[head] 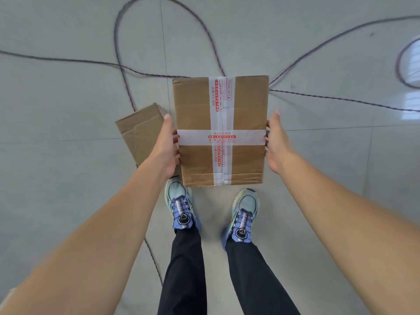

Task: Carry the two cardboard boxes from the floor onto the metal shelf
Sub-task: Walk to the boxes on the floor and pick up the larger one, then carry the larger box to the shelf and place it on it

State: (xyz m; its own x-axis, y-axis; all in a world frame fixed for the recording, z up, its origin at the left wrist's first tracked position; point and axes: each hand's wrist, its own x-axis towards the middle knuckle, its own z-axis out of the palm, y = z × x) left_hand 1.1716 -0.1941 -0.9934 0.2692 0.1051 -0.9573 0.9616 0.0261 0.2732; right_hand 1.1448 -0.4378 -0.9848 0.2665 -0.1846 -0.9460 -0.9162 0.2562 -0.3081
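Cardboard fills the centre of the frame: a taped box (220, 130), brown, with a cross of white tape printed in red, is gripped from both sides by a person looking straight down at it. The left hand (164, 147) presses flat against the box's left edge, thumb pointing up along the side and the fingers (175, 142) curled round onto that side face, just showing at the tape band. The right hand (276, 144) mirrors it on the right edge, thumb up, its fingers (267, 133) wrapped out of sight along the side wall. Both hands are closed on the box, bare forearms running down to the lower corners of the frame. Whether the box is clear of the floor (68, 178) or resting on it I cannot tell, though its near edge overlaps the toe of the left shoe (179, 201). A second box (141, 133), plain and untaped on the visible face, lies on the floor just left of centre, partly hidden behind the left hand and the taped box. The right shoe (244, 214) stands just below the box's lower right corner, both shoes pale blue under dark trousers. Thin dark cables (127, 67) loop over the grey tiles across the upper half of the frame.
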